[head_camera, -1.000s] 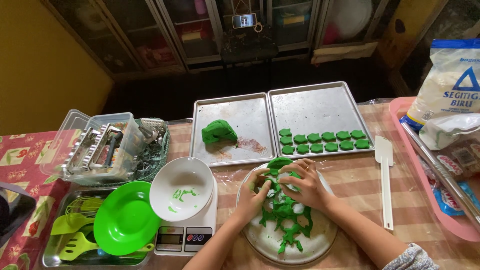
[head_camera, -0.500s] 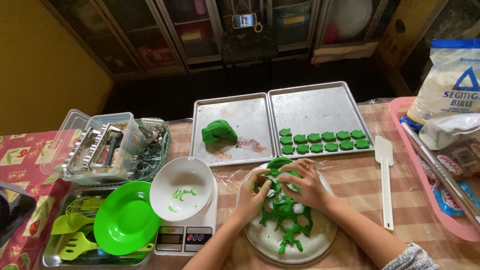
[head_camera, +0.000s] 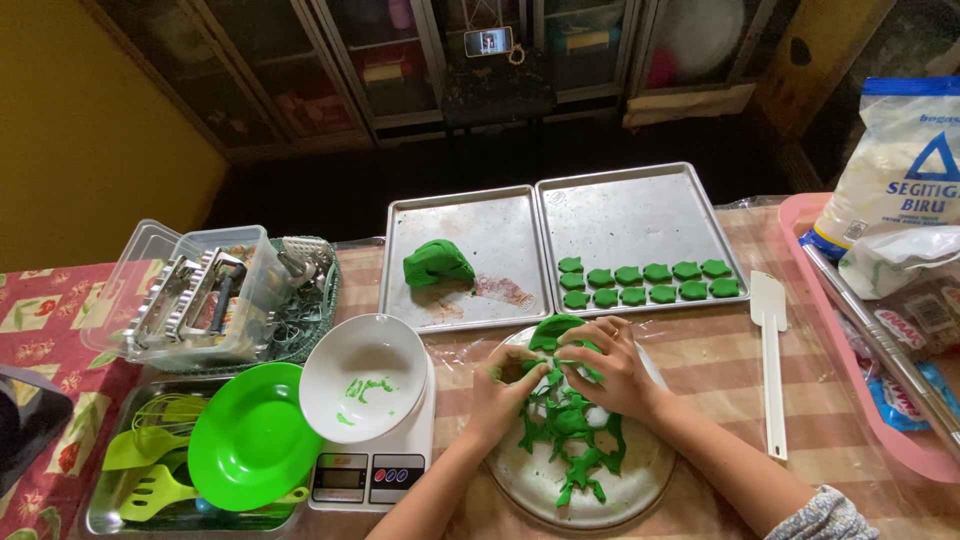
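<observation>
— Where are the hands?

— Both are over the round board (head_camera: 640, 480) at the front of the bench (head_camera: 720, 370). The left hand (head_camera: 505, 385) lies on the board's left part, fingers curled down into the green dough scraps (head_camera: 575, 445). The right hand (head_camera: 610, 365) is just beside it, fingers bent over the same dough, pressing into a thicker piece near the board's far edge.

— What state is each grip in?

— Each grip is pressed together on the dough scraps; fingertips are sunk into the green mass, so I cannot tell exactly which strand each pinches.

— And the dough itself?

— It spreads as a ragged web across the board's middle, with thin tails reaching toward the near rim.

— What lies around it?

— Behind the board sit two metal trays side by side. The left tray (head_camera: 500, 210) carries a green dough lump (head_camera: 437, 264). The right tray (head_camera: 640, 200) holds two rows of cut green shapes (head_camera: 645, 282) along its near edge. A white spatula (head_camera: 770, 360) lies to the right of the board. To the left, a white bowl (head_camera: 362, 375) with green smears stands on a kitchen scale (head_camera: 370, 478), next to a green plate (head_camera: 250, 440). A pink tray (head_camera: 850, 370) runs along the bench's right edge.
</observation>
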